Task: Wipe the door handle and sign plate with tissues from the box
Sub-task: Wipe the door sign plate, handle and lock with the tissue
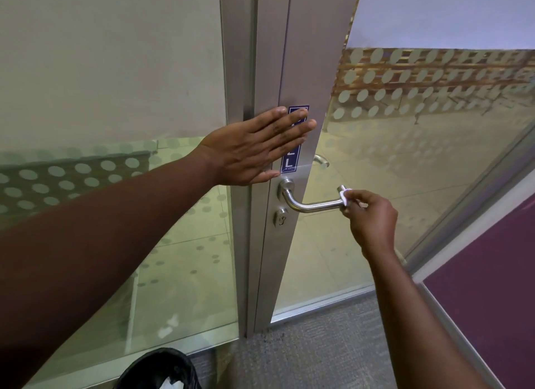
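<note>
A brushed-steel lever door handle point(309, 205) juts right from the metal door stile. My right hand point(373, 219) pinches a small white tissue point(345, 196) against the handle's free end. Above the handle a narrow blue sign plate point(289, 161) with white letters is stuck on the stile. My left hand point(254, 148) lies flat on the stile with fingers spread, its fingertips covering the upper part of the plate. The tissue box is out of view.
A keyhole cylinder point(281, 218) sits below the handle. Glass panels with frosted dots flank the door on both sides. A black-lined waste bin point(162, 368) with white paper inside stands at the bottom edge on grey carpet. A purple wall point(492, 287) is at the right.
</note>
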